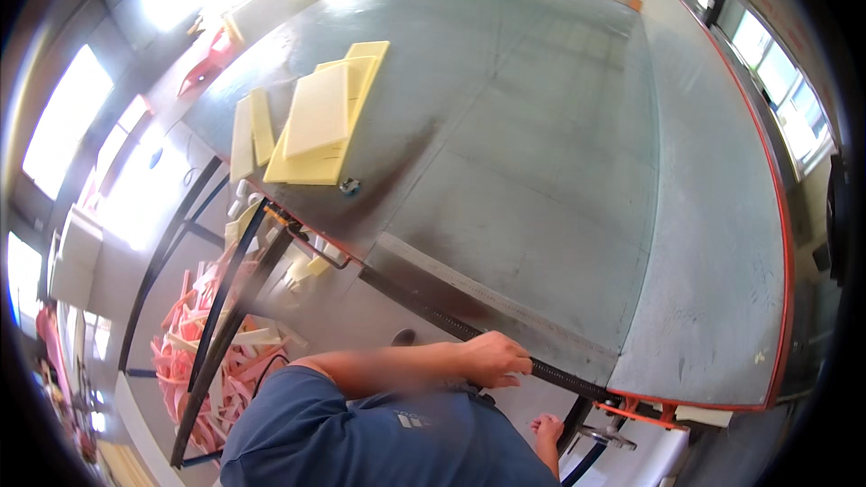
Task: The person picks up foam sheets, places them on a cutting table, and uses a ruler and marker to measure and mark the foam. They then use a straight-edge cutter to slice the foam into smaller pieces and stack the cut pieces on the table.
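Note:
My left arm bends across my body, and my left hand [494,359] hovers by the black toothed rail [451,323] along the table's near edge. Its fingers are loosely bent, with a gap to the thumb and nothing visible between them. Lower and further right, my right hand [547,428] is at my side with its fingers curled in; nothing shows in it. It is left of a metal handwheel [609,437] under the table corner, apart from it. The large grey-green table [541,171] stretches away in front of me.
Yellow foam boards [316,169] with a paler sheet [318,110] on top lie at the table's left, beside narrow strips [242,140]. A small round metal object [350,186] sits near them. Pink and cream offcuts [203,352] heap on the floor behind a dark metal frame [216,352].

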The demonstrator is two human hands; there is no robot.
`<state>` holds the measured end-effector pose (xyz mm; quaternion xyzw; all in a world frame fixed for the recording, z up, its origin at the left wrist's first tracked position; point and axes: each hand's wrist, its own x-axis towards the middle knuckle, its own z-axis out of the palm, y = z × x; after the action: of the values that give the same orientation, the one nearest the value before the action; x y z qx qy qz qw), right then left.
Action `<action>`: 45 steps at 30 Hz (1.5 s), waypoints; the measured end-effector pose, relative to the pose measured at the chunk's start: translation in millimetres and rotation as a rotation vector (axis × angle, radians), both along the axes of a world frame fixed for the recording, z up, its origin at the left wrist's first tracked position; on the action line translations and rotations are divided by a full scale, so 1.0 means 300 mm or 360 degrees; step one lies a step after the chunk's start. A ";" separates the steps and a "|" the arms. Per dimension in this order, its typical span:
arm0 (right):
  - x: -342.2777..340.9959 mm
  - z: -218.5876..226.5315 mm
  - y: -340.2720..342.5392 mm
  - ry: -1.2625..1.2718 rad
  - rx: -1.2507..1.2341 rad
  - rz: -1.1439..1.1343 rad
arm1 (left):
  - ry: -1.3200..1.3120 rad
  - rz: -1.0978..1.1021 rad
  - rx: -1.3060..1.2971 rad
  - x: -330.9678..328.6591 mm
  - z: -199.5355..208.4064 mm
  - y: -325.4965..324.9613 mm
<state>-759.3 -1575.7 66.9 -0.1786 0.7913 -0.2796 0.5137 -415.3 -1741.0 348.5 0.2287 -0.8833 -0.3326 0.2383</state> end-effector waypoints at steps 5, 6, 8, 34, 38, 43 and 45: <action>0.124 0.046 -0.273 -0.0112 -0.0265 0.0111 | -0.0139 0.0614 0.0053 0.235 0.005 0.034; 0.186 0.065 -0.306 -0.0113 -0.0274 0.0178 | -0.0116 0.0660 0.0073 0.278 -0.006 0.042; 0.336 0.103 -0.352 -0.0114 -0.0288 0.0305 | -0.0070 0.0744 0.0112 0.374 -0.036 0.065; 1.105 0.208 -0.568 0.0422 -0.0408 0.1233 | 0.1372 0.0625 -0.1834 0.940 0.817 -0.113; 1.024 0.153 -0.551 0.0349 -0.0321 0.0995 | 0.1230 0.0457 -0.1542 0.881 0.841 -0.059; 0.870 0.111 -0.515 0.0428 -0.0372 0.0905 | 0.1181 0.0101 -0.1612 0.753 0.857 -0.118; 0.843 0.107 -0.503 0.0397 -0.0389 0.0859 | 0.1292 0.0420 -0.1465 0.639 0.882 -0.069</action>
<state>-506.5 -1726.6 98.9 -0.4753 0.7327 -0.2022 0.4432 -223.5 -1761.5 612.9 0.0652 -0.7395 0.0536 0.6678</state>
